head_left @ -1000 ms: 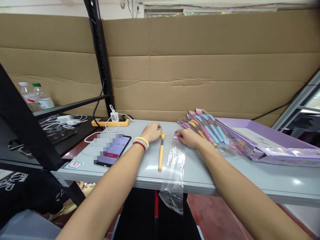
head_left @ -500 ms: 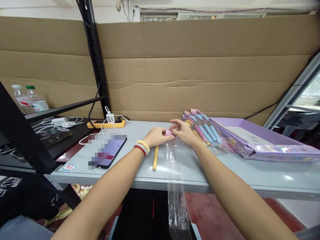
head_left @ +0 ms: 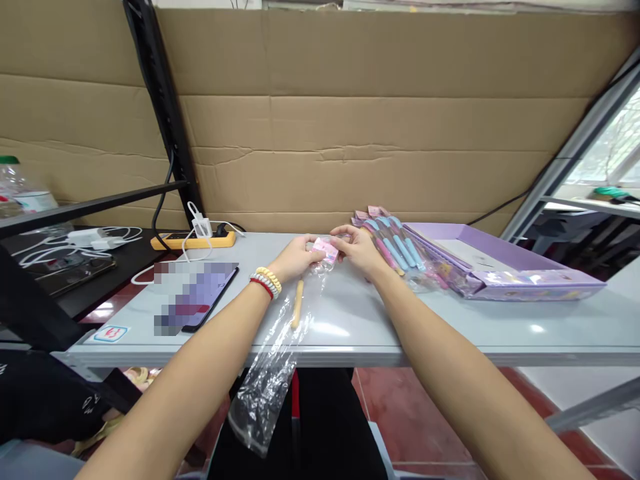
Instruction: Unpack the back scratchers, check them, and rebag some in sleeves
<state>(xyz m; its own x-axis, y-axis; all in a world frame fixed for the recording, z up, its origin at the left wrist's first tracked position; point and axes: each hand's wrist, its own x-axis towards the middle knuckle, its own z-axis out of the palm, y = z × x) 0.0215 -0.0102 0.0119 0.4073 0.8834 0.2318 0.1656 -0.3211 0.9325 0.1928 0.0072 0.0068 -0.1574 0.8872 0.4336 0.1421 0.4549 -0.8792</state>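
Between my two hands is a small pink printed card (head_left: 326,250) at the top of a long clear plastic bag (head_left: 270,383). My left hand (head_left: 296,259) pinches the card's left side, and my right hand (head_left: 359,250) pinches its right side. The bag hangs down past the shelf's front edge toward my lap. Partly behind the bag lies a yellow stick-like object (head_left: 297,305), its upper end hidden near my left hand. Just right of my right hand are several bagged sticks (head_left: 397,247) in blue, pink and yellow, with pink card tops.
An open purple box (head_left: 530,283) stands at the right of the grey work surface (head_left: 350,327). On the left lie a phone (head_left: 213,300) and a yellow power strip (head_left: 220,240) with white cables. Black rack posts (head_left: 163,100) rise at left, before a cardboard wall (head_left: 350,120).
The pink card has turned to show more of its face. The bag has swung left, now lying over the yellow stick. My view has tilted down and shifted right.
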